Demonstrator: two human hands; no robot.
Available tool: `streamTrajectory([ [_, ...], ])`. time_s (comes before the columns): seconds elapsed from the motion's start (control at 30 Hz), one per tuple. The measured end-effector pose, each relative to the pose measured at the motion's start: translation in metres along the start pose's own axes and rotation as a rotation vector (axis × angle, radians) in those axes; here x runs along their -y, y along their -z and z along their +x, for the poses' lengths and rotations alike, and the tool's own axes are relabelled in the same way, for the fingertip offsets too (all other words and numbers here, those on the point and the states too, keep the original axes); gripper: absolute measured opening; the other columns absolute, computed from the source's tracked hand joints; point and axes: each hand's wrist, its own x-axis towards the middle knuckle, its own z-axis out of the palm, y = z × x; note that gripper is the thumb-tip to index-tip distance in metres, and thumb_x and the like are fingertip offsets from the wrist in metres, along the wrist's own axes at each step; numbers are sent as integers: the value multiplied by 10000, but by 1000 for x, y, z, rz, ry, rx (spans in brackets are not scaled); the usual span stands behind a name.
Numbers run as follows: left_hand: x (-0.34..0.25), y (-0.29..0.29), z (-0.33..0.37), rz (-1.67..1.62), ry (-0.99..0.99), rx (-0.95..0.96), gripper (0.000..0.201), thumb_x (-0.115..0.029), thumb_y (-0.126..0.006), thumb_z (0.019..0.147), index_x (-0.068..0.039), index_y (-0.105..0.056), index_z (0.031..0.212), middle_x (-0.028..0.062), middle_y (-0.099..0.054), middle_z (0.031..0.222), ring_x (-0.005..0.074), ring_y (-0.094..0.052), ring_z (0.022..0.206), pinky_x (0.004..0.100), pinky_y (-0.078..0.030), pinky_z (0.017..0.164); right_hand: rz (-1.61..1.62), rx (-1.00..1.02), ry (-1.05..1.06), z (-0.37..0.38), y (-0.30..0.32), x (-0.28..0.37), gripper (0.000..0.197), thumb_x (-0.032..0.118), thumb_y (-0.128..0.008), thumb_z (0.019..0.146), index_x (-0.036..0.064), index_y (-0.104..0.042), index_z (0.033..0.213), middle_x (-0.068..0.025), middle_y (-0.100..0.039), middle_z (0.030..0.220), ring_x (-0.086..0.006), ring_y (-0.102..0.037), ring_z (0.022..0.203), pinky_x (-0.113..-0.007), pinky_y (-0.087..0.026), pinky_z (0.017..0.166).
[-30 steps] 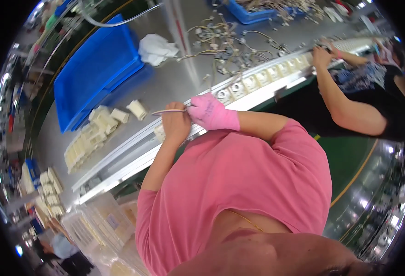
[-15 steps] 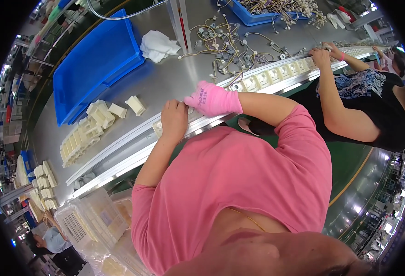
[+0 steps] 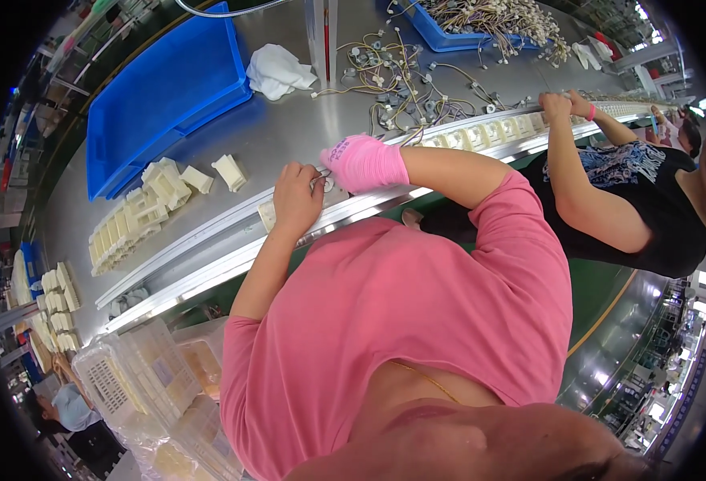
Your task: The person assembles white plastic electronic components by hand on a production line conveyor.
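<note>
Over the metal rail [image 3: 208,248] at the front of the bench, my two hands are close together. My bare left hand [image 3: 297,199] is closed, fingertips bent around something small and greyish that I cannot make out. A pink knitted glove covers my right hand [image 3: 365,164], whose fingers are pinched near the left fingertips; what they hold is hidden. Below and between the hands, a pale block with a round part [image 3: 333,191] sits in the rail. Another cream block [image 3: 267,215] shows beside my left wrist.
Cream plastic blocks [image 3: 124,224] are lined up at left, below a blue tray [image 3: 160,104]. A white cloth [image 3: 279,72] and tangled wired connectors [image 3: 393,80] lie beyond. More wires fill a blue bin [image 3: 457,36]. At right a co-worker's hand [image 3: 556,106] works along the rail. Clear plastic boxes [image 3: 140,369] stand lower left.
The view has shifted slightly. My hands remain together over the rail, the left fingers a little more spread at the tips, and more of the round part shows between them.
</note>
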Motion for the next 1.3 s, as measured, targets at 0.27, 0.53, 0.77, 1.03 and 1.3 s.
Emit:
streamTrajectory([
  [0.27,0,-2,0,10,8,-37,115,-102,-612,677,-55,-569,772,100,-491,797,293,-484,828,392,-397,684,-116,-296,48,3,-29,19,183,186,-539,742,49,-518,861,-127,-603,722,-288,-611,694,-379,-450,597],
  [0.53,-5,-8,6,-10,168,-66,117,-129,-599,657,-41,-566,727,105,-500,773,310,-487,800,406,-395,678,-108,-256,228,8,-12,3,159,154,-554,719,86,-552,863,-104,-609,752,-273,-611,723,-376,-441,644],
  [0.77,2,-10,-3,-3,101,-111,96,-125,-543,666,-70,-582,734,91,-503,780,273,-495,819,389,-389,704,-124,-147,163,15,-13,-4,192,222,-562,728,106,-555,881,-81,-608,772,-260,-601,742,-374,-422,693],
  [1.03,-1,-8,-3,-23,53,-107,119,-116,-556,644,-65,-579,750,93,-501,786,276,-490,819,389,-386,700,-90,-168,114,13,-23,-4,186,238,-550,743,94,-534,860,-77,-588,738,-267,-578,732,-362,-371,762],
  [1.3,1,-5,1,43,16,-122,114,-131,-545,665,-45,-549,740,117,-490,783,302,-479,802,407,-381,675,387,-196,49,25,-9,-36,273,298,-537,718,78,-559,879,-127,-611,775,-273,-600,797,-381,-419,745],
])
